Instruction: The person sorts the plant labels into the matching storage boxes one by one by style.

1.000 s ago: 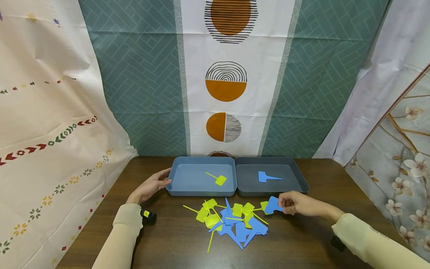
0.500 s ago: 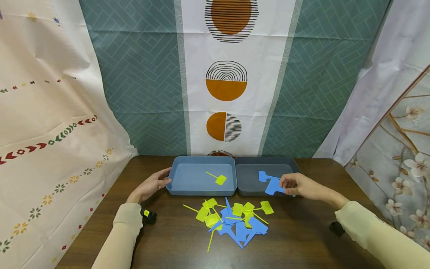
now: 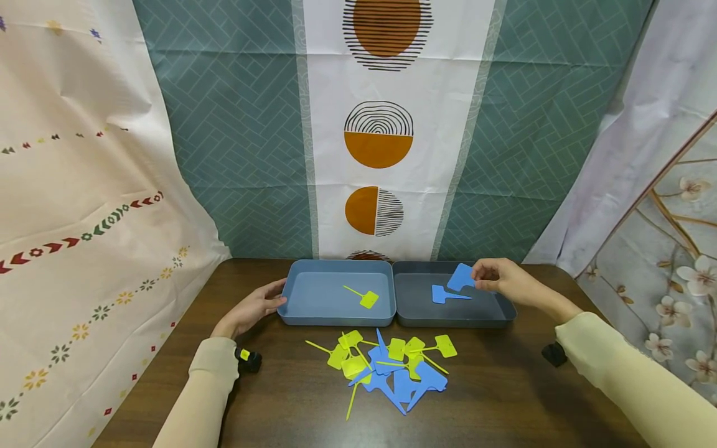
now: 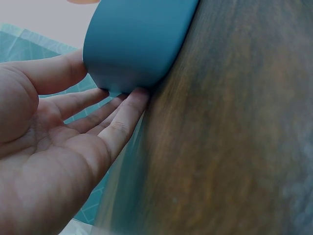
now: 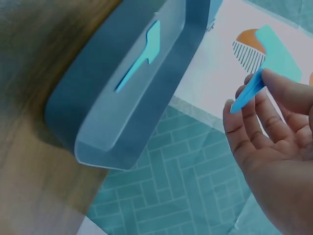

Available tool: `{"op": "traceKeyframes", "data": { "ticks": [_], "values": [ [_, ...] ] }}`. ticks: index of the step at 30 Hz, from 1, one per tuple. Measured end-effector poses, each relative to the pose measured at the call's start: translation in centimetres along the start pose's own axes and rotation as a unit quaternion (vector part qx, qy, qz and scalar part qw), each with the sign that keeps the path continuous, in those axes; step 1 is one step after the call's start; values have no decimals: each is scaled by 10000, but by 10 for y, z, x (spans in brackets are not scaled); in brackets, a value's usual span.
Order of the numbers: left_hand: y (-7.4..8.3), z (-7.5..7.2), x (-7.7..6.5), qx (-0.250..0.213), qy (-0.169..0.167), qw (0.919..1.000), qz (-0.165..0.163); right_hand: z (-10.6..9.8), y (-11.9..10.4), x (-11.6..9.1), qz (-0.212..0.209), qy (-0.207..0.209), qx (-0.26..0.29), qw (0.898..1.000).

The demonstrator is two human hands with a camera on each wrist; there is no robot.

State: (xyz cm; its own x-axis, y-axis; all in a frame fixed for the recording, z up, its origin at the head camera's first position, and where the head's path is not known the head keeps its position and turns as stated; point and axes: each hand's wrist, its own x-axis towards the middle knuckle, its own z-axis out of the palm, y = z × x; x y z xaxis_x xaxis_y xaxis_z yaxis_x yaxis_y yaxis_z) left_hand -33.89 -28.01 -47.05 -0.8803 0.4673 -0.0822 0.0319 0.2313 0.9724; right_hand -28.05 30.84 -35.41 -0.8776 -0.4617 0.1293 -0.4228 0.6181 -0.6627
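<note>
Between thumb and fingers my right hand point(image 3: 500, 280) pinches a blue T-shaped plant label point(image 3: 460, 277), held by its tapered stem above the dark grey tray point(image 3: 448, 323). The right wrist view shows the label's wide head point(image 5: 279, 55) tilted upward. Another blue plant label point(image 3: 439, 295) lies flat in that tray. My left hand point(image 3: 253, 311) rests at the left end of the grey-blue tray point(image 3: 335, 322), its extended fingers touching the wall and lower edge. One yellow plant label point(image 3: 368, 300) lies inside this tray.
A loose pile of several yellow labels point(image 3: 354, 367) and several blue labels point(image 3: 430, 378) overlaps on the brown table point(image 3: 291, 410) in front of the trays. Both trays stand side by side near the back edge. A patterned curtain point(image 3: 241, 155) hangs behind.
My right hand has lifted the blue plant label from beside the pile and carried it away from me, over the dark tray. My left hand has stayed at its tray.
</note>
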Motion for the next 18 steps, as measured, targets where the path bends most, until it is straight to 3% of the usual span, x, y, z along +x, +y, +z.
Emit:
{"op": "traceKeyframes", "data": {
  "ticks": [9,18],
  "values": [
    [0,1,0,-30,-7,10000,-18,-9,1,21,134,158,-148,9997],
    [0,1,0,-22,5,10000,-13,-14,1,47,281,-95,-691,9972]
  ]
}}
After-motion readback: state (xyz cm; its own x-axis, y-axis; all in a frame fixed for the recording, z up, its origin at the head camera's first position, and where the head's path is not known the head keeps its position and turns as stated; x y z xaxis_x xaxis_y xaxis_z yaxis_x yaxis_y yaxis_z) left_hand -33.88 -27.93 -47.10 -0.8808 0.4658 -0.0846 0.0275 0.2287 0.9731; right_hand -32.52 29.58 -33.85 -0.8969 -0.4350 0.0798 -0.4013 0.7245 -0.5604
